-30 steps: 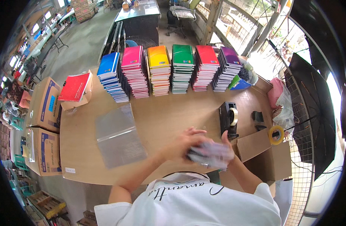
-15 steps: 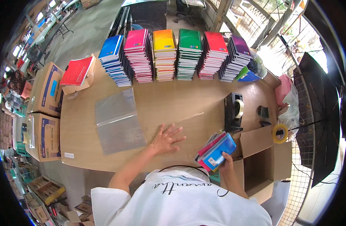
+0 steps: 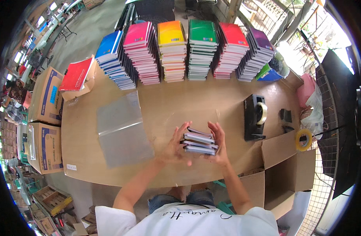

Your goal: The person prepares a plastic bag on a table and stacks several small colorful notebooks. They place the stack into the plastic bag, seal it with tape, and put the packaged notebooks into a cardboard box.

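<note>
A small bundle of spiral notebooks [image 3: 199,142] stands on edge above the near middle of the table, with white page edges facing up. My right hand [image 3: 220,148] grips its right side, thumb at the near end and fingers at the far end. At the bundle's left side my left hand [image 3: 173,147] is cupped with fingers and thumb apart; whether it touches the notebooks I cannot tell. Left of my hands lie clear plastic sheets [image 3: 125,131]. Another faint clear plastic piece seems to lie just beyond the bundle.
Tall notebook stacks in blue [image 3: 109,45], pink [image 3: 138,34], yellow [image 3: 171,33], green [image 3: 203,31], red [image 3: 232,35] and purple [image 3: 261,39] line the far edge. A black tape dispenser [image 3: 252,118] and an open carton [image 3: 284,185] are at right. Closed cartons [image 3: 46,96] stand left.
My right hand has brought the notebooks from above the carton's side to the table's middle and turned them page edges up. My left hand has lifted off the table to their left side.
</note>
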